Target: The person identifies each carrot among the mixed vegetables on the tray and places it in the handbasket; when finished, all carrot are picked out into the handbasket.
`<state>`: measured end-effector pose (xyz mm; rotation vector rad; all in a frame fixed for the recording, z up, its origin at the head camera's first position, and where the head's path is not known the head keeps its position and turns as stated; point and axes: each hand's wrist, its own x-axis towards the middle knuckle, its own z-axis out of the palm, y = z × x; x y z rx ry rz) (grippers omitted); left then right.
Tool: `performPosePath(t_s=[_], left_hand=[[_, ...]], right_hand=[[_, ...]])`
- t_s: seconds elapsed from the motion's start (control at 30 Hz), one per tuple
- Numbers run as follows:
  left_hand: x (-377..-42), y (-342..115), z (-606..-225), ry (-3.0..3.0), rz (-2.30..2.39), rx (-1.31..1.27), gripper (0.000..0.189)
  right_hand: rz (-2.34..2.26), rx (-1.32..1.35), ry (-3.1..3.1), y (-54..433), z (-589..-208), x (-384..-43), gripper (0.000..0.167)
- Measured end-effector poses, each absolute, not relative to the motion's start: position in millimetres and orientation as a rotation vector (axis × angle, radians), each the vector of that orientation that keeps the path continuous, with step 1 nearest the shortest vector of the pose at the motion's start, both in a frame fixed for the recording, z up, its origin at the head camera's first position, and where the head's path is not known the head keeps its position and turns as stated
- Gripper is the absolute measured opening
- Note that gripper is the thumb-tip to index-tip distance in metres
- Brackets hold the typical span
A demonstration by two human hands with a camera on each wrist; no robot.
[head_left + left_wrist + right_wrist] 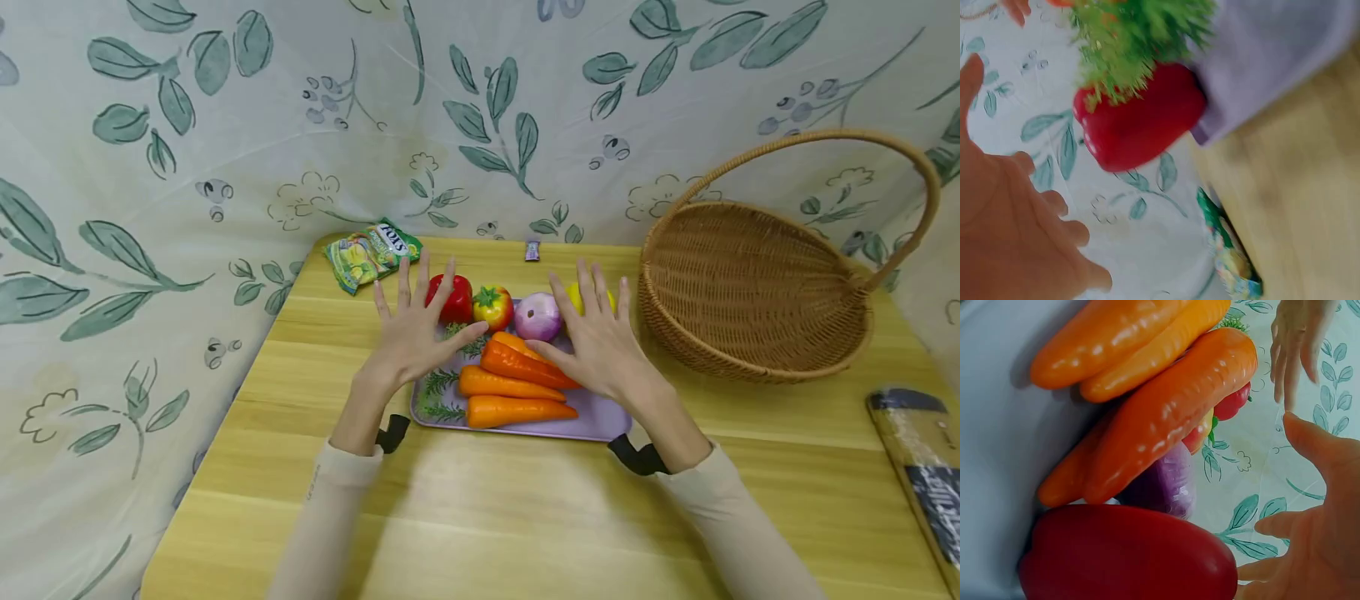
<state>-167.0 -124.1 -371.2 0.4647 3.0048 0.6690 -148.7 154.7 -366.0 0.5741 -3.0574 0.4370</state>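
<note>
Fingers spread, my left hand [405,337] hovers over the left end of a lilac tray [603,417]. My right hand [606,354], also spread, is over its right end; both hold nothing. Several orange carrots [519,412] with green tops lie across the tray. Behind them a red bell pepper [452,302], a red-and-yellow round fruit or vegetable [492,310] and a purple onion [537,317] stand in a row. A yellow item [575,297] is partly hidden by my right fingers. In the right wrist view a large red vegetable [1129,553] lies beside the carrots.
A wicker basket [757,287] with a tall handle stands at the right. At the back left lies a green candy bag [372,254], and a small wrapped candy [532,251] is near the back edge. A brown package [918,467] lies at the far right. Patterned cloth hangs behind.
</note>
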Motion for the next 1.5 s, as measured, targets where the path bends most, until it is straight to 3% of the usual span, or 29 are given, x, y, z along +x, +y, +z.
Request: performPosePath(t_s=[0.43, 0.87, 1.23, 1.5], left_hand=[[-162.9, -198.7, -401.3, 2.609, 0.936, 0.581, 0.124], [-160.0, -203.6, -415.1, 2.432, 0.795, 0.588, 0.154], [-167.0, -197.7, -416.1, 2.436, 0.642, 0.548, 0.147], [-166.7, -201.6, -418.3, 2.436, 0.621, 0.531, 0.14]], right_hand=[[0.56, 0.664, -3.038, 156.3, -364.4, -139.1, 0.096], [0.661, 0.731, -3.068, 156.1, -367.2, -132.2, 0.094], [0.802, 0.831, -3.012, 149.5, -372.1, -125.3, 0.093], [1.028, 0.928, -2.922, 140.1, -375.2, -125.0, 0.08]])
